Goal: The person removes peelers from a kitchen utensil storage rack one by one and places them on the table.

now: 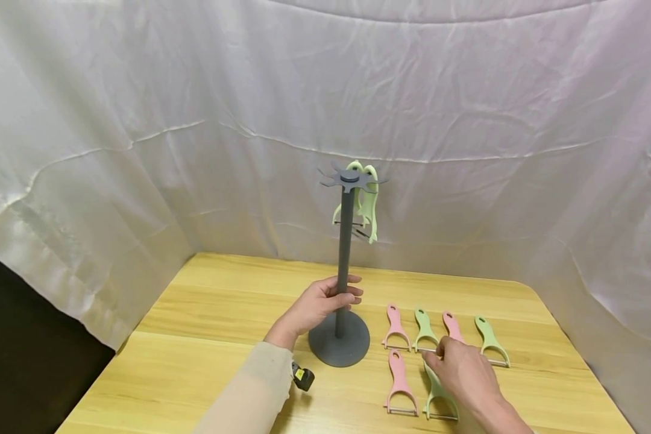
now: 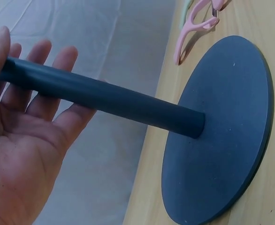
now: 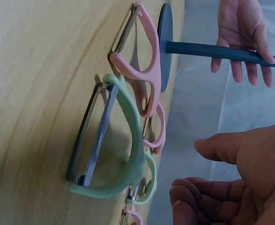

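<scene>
My left hand (image 1: pixel 317 304) holds the lower pole (image 1: pixel 345 253) of a dark grey stand, with the thumb in front and the fingers behind. The pole rises from a round base (image 2: pixel 226 140). Two light-green peelers (image 1: pixel 371 205) hang from the hooked top (image 1: pixel 349 177). Over the loose peelers at the right, my right hand (image 1: pixel 463 367) has thumb and fingertips apart with nothing between them. Below it lies a green peeler (image 1: pixel 438 398), its handle partly hidden in the head view. A pink peeler (image 1: pixel 399 380) lies to its left.
Behind these lies a row of a pink peeler (image 1: pixel 393 322), a green peeler (image 1: pixel 424 325), another pink peeler (image 1: pixel 451 324), partly covered by my hand, and a green peeler (image 1: pixel 487 334). White curtains (image 1: pixel 439 90) surround the wooden table (image 1: pixel 222 325).
</scene>
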`<action>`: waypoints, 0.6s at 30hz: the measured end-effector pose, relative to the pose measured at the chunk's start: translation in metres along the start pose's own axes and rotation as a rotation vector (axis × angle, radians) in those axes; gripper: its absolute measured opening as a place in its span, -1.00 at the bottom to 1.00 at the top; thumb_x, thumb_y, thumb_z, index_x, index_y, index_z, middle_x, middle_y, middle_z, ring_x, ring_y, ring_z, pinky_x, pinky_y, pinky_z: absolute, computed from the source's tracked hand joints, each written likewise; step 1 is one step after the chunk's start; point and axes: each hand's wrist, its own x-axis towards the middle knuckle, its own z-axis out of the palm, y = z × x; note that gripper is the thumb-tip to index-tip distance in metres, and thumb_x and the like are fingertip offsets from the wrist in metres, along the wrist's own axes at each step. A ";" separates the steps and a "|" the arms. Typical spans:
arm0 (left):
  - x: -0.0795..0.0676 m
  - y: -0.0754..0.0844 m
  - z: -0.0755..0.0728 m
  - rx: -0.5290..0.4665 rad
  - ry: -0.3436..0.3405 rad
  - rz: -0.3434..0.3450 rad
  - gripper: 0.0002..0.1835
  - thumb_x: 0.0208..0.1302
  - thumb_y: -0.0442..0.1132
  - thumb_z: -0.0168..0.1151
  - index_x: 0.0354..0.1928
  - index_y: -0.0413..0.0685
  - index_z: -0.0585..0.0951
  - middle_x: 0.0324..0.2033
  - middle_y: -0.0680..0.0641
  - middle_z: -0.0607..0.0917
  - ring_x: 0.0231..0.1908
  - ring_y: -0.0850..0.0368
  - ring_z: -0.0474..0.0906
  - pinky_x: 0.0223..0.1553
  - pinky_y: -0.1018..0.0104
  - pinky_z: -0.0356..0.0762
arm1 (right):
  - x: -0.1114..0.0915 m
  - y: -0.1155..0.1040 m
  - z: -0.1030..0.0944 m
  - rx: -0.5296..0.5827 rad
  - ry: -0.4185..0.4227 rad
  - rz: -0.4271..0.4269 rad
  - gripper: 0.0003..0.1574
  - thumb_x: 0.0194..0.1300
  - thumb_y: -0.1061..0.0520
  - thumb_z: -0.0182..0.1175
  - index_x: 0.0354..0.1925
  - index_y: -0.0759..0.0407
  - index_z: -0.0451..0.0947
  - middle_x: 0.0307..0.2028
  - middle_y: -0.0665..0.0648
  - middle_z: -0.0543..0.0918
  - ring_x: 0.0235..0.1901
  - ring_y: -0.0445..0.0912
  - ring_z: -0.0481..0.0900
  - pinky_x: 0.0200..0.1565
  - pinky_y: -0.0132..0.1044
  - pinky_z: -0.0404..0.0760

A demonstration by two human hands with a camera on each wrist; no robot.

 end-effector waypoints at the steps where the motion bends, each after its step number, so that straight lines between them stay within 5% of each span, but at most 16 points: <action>1: 0.000 0.000 0.001 0.007 0.009 0.005 -0.54 0.53 -0.25 0.28 0.41 -0.04 0.57 0.21 -0.24 0.72 0.18 -0.12 0.73 0.22 0.02 0.66 | 0.000 0.000 0.000 0.002 0.000 0.001 -0.63 0.42 -0.13 0.31 -0.41 0.08 0.58 -0.61 -0.03 0.52 -0.58 -0.08 0.43 -0.51 -0.20 0.36; 7: -0.001 0.003 0.003 0.048 0.025 0.016 -0.58 0.55 -0.23 0.26 0.38 -0.04 0.58 0.21 -0.21 0.73 0.18 -0.08 0.73 0.20 0.02 0.68 | 0.000 -0.003 0.002 0.014 -0.008 0.001 -0.62 0.43 -0.13 0.29 -0.41 0.08 0.57 -0.62 -0.02 0.50 -0.61 -0.09 0.40 -0.54 -0.21 0.32; 12: -0.001 0.005 0.003 0.037 -0.001 0.024 -0.59 0.61 -0.23 0.17 0.41 -0.07 0.54 0.26 -0.25 0.69 0.24 -0.10 0.69 0.30 -0.20 0.57 | 0.001 -0.006 0.002 0.021 -0.019 0.009 -0.62 0.44 -0.12 0.28 -0.42 0.06 0.54 -0.63 -0.02 0.48 -0.61 -0.10 0.38 -0.53 -0.22 0.31; 18: -0.002 0.005 0.000 0.029 -0.053 0.023 -0.52 0.66 -0.23 0.08 0.53 -0.01 0.43 0.39 -0.23 0.59 0.35 -0.14 0.59 0.37 -0.21 0.49 | 0.001 -0.009 0.001 0.030 -0.016 0.000 -0.62 0.43 -0.12 0.30 -0.43 0.05 0.50 -0.63 -0.01 0.45 -0.61 -0.10 0.37 -0.51 -0.22 0.30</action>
